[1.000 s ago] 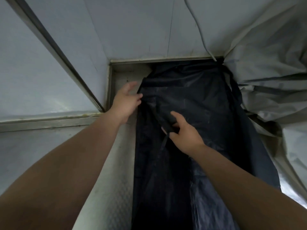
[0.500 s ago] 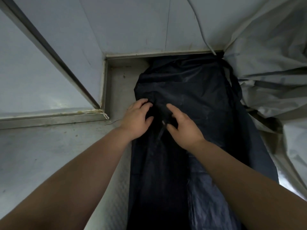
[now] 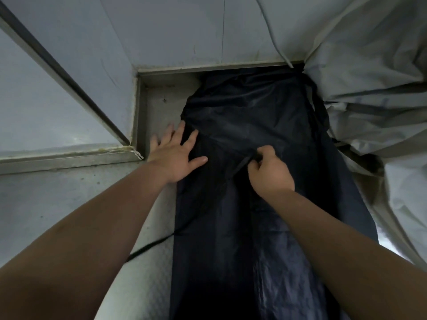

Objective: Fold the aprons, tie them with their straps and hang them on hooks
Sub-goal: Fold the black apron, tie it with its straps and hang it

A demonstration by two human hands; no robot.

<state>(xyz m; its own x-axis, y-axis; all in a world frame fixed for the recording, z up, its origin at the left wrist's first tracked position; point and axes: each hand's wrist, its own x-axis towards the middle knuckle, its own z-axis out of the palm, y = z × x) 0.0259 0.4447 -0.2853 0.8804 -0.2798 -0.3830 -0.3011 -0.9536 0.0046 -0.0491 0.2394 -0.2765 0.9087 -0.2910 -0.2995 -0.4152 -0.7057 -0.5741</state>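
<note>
So the dark navy apron [image 3: 265,125] is laid out lengthwise on the white textured counter [image 3: 143,285]. Its far end is pushed right into the corner where the metal trim [image 3: 69,158] meets the grey wall [image 3: 184,31]. That metal-edged corner is the closest thing to a container here, and the top of the apron is all that's sitting in it.

Left hand [image 3: 175,155] is flat, fingers straight and spread, nothing gripped. It's pressing on the apron's left edge, with the outer fingers hanging off onto bare counter just left of the apron. Right hand [image 3: 270,172] is near the middle of the apron, fingers curled in, pinching a thin dark strap [image 3: 240,166] between thumb and fingertips. A length of strap also trails off the apron's left edge onto the counter, nearer the camera than the left hand. It looks like the same strap, but it's dark on dark, so I can't say for sure.

Right of the apron there's a big crumpled pale grey sheet [image 3: 369,88] touching and overlapping that edge, and a grey cable [image 3: 275,40] runs down the wall to the apron's far right corner.

Compared with half a second back: the left hand was on the apron right next to the right hand, fingers bent. Now it's slid out to the left edge and flattened. The right hand had looser fingers lying on the fabric, and now they're closed up on the strap. The strap tail on the counter wasn't showing before either.
</note>
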